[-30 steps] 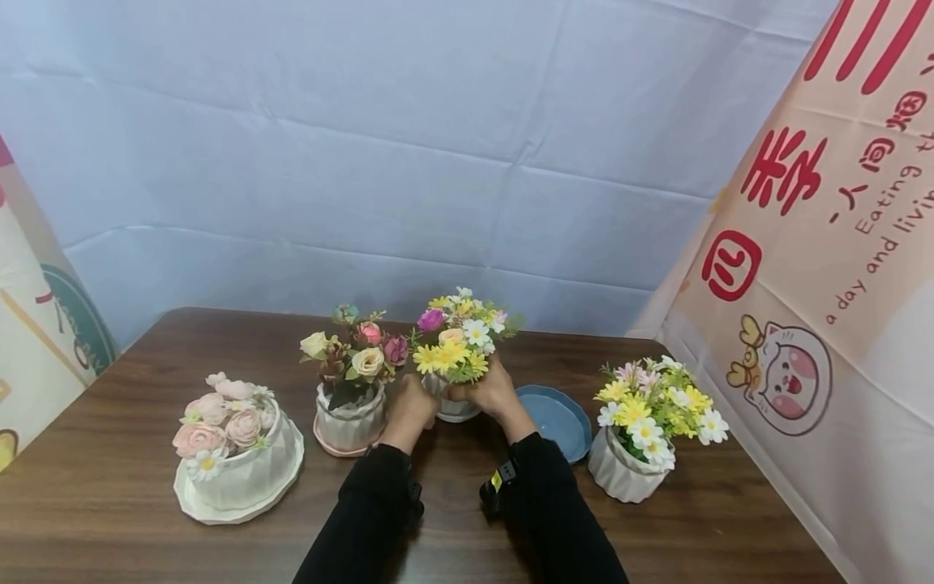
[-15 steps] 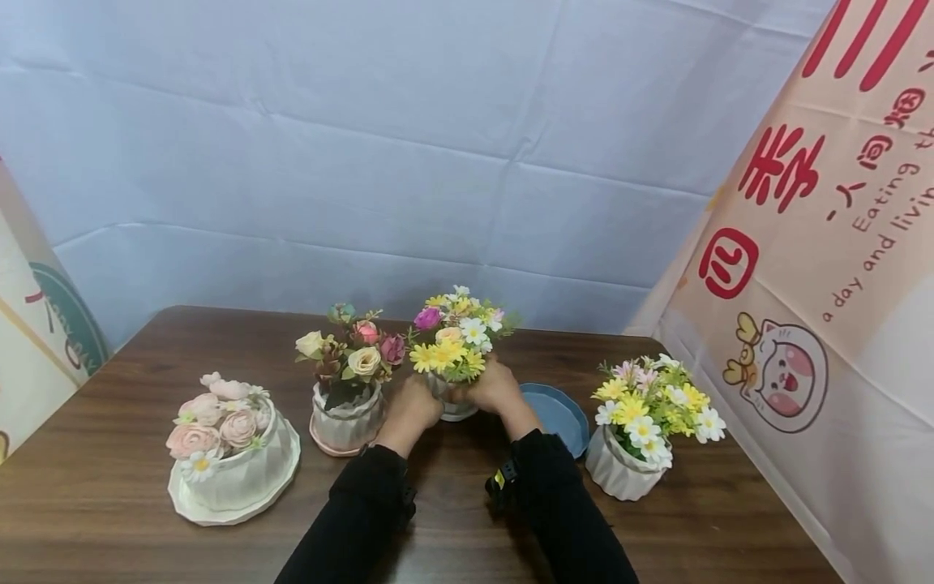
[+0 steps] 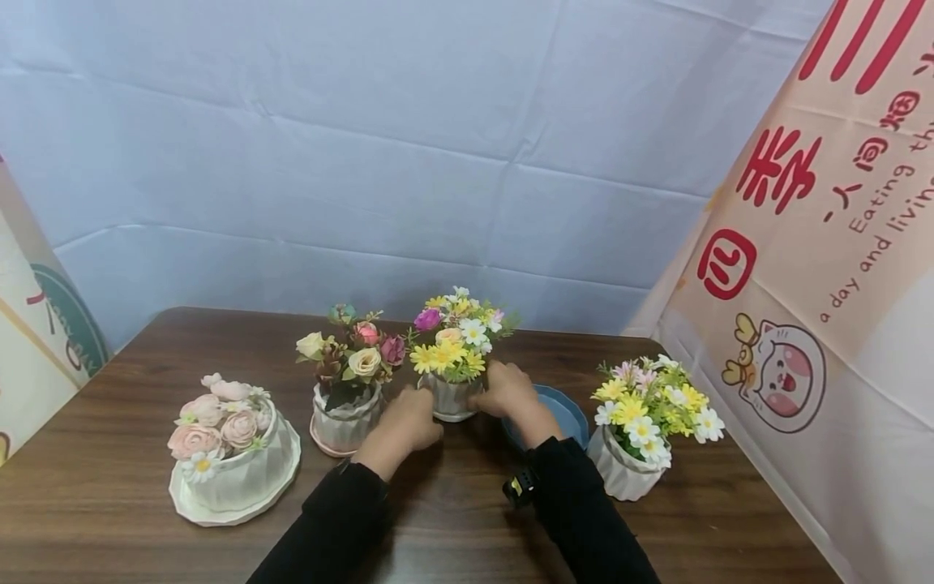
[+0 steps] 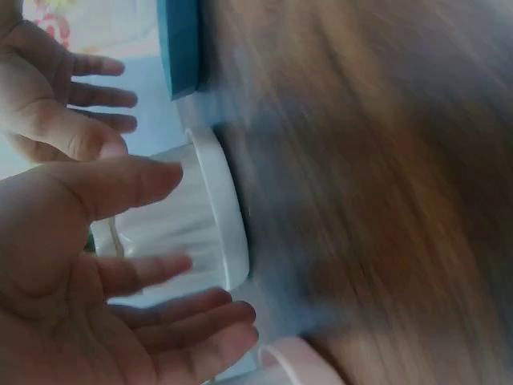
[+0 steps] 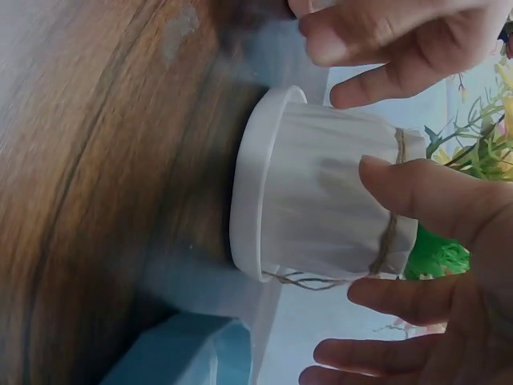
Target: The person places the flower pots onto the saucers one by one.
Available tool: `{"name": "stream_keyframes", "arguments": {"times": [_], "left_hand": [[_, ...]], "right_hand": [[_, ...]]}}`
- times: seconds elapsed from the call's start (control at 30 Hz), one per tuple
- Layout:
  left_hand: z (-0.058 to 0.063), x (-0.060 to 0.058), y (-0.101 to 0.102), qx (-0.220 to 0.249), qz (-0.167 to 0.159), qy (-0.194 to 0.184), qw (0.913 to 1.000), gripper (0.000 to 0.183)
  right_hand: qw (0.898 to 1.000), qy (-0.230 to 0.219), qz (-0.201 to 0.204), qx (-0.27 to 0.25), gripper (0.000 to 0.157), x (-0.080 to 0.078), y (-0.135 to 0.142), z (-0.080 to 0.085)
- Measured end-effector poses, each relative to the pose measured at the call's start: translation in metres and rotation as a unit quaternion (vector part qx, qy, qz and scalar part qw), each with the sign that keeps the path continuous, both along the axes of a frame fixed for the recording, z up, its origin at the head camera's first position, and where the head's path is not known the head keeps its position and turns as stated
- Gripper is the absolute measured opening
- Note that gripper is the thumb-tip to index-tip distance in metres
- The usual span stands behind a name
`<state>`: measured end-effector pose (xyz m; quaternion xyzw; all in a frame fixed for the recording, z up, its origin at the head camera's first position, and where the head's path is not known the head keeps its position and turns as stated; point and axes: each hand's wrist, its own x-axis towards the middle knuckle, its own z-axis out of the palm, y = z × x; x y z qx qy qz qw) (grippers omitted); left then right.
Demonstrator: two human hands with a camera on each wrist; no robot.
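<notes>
A white fluted flowerpot (image 3: 454, 399) stands upright at the back middle, with yellow, white and purple flowers (image 3: 456, 334) in it. Under it lies a white saucer (image 5: 250, 188), and twine (image 5: 388, 241) is tied round the pot. My left hand (image 3: 410, 422) is at the pot's left front, its fingers spread and relaxed in the left wrist view. On the other side my right hand (image 3: 512, 396) has thumb and fingers apart beside the pot. Neither hand grips it; whether a fingertip still touches, I cannot tell.
To the left stands a rose pot (image 3: 349, 422) on a pink saucer (image 3: 321, 442), then a pot of pale roses (image 3: 241, 478) on a white plate (image 3: 191, 509). A blue saucer (image 3: 565, 410) lies behind my right wrist, near a daisy pot (image 3: 623, 469).
Both hands have let go of the middle flowerpot and drawn apart, left hand toward the front left, right hand to the right. The pot stays in place.
</notes>
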<state>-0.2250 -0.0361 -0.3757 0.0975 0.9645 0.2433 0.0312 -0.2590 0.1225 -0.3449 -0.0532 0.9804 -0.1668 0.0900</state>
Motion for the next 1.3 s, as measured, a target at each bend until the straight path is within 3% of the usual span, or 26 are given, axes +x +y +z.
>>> {"name": "stream_keyframes", "arguments": {"times": [0.23,0.5,0.83,1.13,1.3], "left_hand": [[0.001,0.008,-0.006,-0.038,-0.041,0.009,0.9984,0.029],[0.003,0.011,-0.003,-0.048,-0.066,0.01,0.9966,0.034],[0.009,0.024,0.009,-0.082,-0.107,0.035,0.9903,0.038],[0.005,0.038,0.025,-0.154,-0.098,0.079,0.9801,0.035],[0.003,0.046,0.036,-0.173,-0.096,0.092,0.9759,0.035]], "right_hand": [[1.0,-0.014,0.01,0.008,0.068,0.003,0.003,0.002],[1.0,-0.013,0.015,0.0,0.069,0.006,0.006,-0.003],[1.0,-0.008,0.014,0.003,0.068,0.028,0.019,-0.003],[0.999,0.004,0.037,0.016,0.065,0.055,0.034,-0.001],[0.999,-0.002,0.028,0.019,0.068,0.067,0.04,0.001]]}}
